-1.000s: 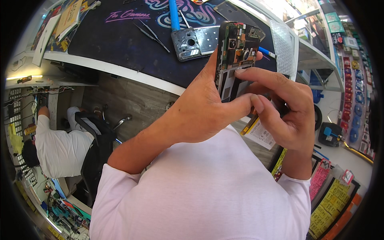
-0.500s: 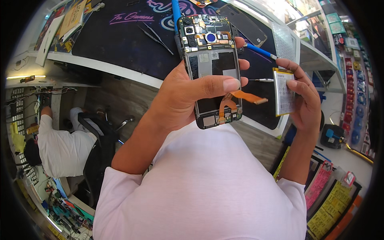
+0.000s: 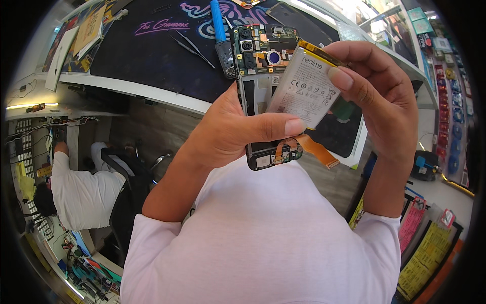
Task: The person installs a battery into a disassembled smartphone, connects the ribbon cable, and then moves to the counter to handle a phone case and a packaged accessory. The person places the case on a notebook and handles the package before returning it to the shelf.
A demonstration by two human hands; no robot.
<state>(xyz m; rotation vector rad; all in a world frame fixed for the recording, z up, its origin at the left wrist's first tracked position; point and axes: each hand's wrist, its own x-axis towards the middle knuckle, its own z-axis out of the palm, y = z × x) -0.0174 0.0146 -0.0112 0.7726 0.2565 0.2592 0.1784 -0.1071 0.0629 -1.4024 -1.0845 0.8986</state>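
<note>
An opened phone (image 3: 248,63) with its circuit board exposed is in my left hand (image 3: 228,126), thumb lying across its lower half. An orange flex cable (image 3: 316,152) hangs out at its lower right. My right hand (image 3: 374,96) pinches a flat silver battery (image 3: 301,86) with a yellow top edge, tilted over the right side of the phone's battery bay. The battery's lower end is beside my left thumb; whether it rests in the bay I cannot tell.
On the dark mat (image 3: 136,55) lie tweezers (image 3: 192,48), a blue tool (image 3: 217,17) and phone casings (image 3: 281,15). Papers (image 3: 81,33) sit at the left. A co-worker in white (image 3: 86,187) sits at the left bench. Small parts hang on the right (image 3: 448,131).
The phone has turned face-on from its side-on view. The battery, held apart at the right half a second ago, has moved leftward over the phone's battery bay.
</note>
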